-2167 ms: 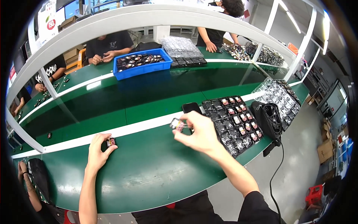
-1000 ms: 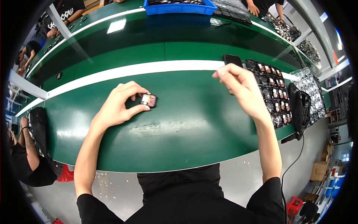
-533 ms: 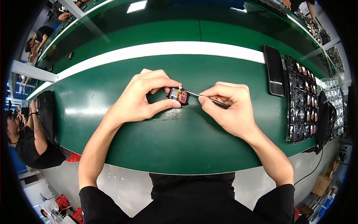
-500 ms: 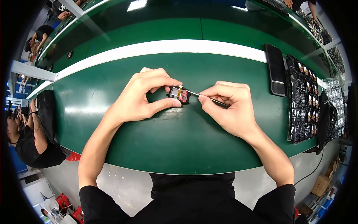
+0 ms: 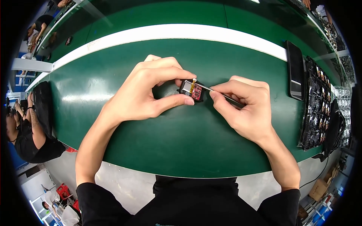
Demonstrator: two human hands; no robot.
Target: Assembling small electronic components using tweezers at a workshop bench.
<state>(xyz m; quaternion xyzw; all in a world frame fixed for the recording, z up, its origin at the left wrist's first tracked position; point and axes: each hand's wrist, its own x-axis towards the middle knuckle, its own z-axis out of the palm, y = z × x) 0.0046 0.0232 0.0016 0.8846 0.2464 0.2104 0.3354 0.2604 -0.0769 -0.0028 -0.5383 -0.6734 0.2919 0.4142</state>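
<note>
My left hand (image 5: 145, 88) pinches a small black electronic device (image 5: 187, 93) between thumb and fingers, just above the table. Its casing is uncovered: a red circuit board (image 5: 197, 93), a silver-grey block (image 5: 187, 86) and a yellow strip (image 5: 192, 87) across the middle show inside. My right hand (image 5: 245, 101) is closed on slim tweezers (image 5: 230, 100) with a silver front and a dark rear part. Their tip reaches the device's upper right edge, by the red board; whether it touches cannot be made out.
The green table (image 5: 169, 150) has a white ledge (image 5: 181, 32) along its far side. At the right lie a black phone (image 5: 295, 69), black trays of small parts (image 5: 315, 109) and a dark cloth-like bundle (image 5: 335, 124). A black bag (image 5: 42, 107) and a co-worker (image 5: 32, 132) are at the left.
The view has shifted, so the hands, device and phone all sit farther right in the picture. Both grips stay the same, with the tweezers' tip still at the device's right side.
</note>
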